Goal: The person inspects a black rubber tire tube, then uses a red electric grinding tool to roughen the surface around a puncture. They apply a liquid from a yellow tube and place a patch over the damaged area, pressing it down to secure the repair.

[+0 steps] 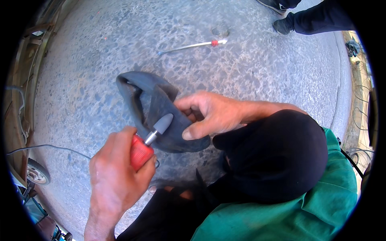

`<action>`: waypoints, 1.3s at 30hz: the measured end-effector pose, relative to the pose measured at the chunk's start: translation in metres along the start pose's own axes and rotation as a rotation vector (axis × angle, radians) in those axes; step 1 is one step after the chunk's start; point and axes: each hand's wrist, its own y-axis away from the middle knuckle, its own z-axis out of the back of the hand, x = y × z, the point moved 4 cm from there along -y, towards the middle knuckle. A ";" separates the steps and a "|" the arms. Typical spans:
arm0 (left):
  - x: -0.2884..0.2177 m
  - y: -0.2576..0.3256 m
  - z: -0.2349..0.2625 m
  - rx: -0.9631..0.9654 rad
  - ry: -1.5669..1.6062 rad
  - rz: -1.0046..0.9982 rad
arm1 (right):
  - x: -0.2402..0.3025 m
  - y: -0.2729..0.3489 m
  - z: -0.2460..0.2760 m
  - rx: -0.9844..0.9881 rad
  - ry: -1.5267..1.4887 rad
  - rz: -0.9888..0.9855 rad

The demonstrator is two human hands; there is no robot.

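Head view: dark grey, folded, tube-like rubber piece [165, 104] is sitting mid-scene over rough grey stone-like ground [257, 68], long axis running far-left to near-right. Right hand [213, 112] is the nearer one: it's touching the right side, thumb on the upper face, fingers bent at the edge, apparently pinching the rubber; fingertips are partly hidden. Left hand [120, 160] is wrapping its fingers round a red plastic-gripped tool [140, 152] with a bright metal shank and a grey tapered tip [164, 123].

Key relation, my read: tip vs rubber. Tool is pointing far-right, running across the rubber's long axis. Tip is overlapping the rubber's near part; can't tell if it's touching or hovering. From the left fingers, rubber is lying far and right, just beyond the grip. Right thumb is resting near the tip, on its right.
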 end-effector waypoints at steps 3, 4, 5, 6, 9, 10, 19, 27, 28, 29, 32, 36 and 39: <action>-0.001 0.001 0.001 0.011 0.016 0.020 | 0.002 0.000 0.000 0.007 0.039 0.001; -0.004 0.000 0.001 0.020 0.029 0.019 | 0.003 0.003 0.001 -0.016 0.045 0.020; -0.006 -0.001 0.001 0.065 0.042 0.037 | 0.004 0.005 0.001 -0.037 0.051 0.039; -0.009 -0.002 0.001 0.110 0.049 0.060 | 0.004 0.006 0.001 -0.053 0.054 0.061; -0.009 -0.002 0.002 0.138 0.045 0.082 | 0.003 0.006 0.001 -0.048 0.037 0.075; -0.008 -0.001 0.002 0.130 0.038 0.085 | 0.003 0.005 0.000 -0.047 0.037 0.067; -0.010 -0.001 0.004 0.145 0.041 0.106 | 0.004 0.006 -0.003 -0.038 0.033 0.057; -0.007 0.001 0.005 0.080 0.020 0.054 | 0.004 0.006 -0.002 -0.015 0.077 0.070; -0.008 0.002 0.005 0.062 0.013 0.012 | 0.004 0.006 -0.002 -0.023 0.065 0.069; -0.005 0.003 0.005 0.029 0.018 0.023 | 0.004 0.006 -0.003 -0.031 0.053 0.068; 0.004 0.007 0.012 -0.055 0.061 0.097 | 0.007 0.009 0.000 -0.060 0.081 0.078; 0.012 0.011 0.015 -0.093 0.148 0.267 | 0.008 0.012 0.003 -0.085 0.100 0.092; 0.016 0.018 0.018 -0.105 0.115 0.274 | 0.005 0.005 0.001 -0.068 0.105 0.092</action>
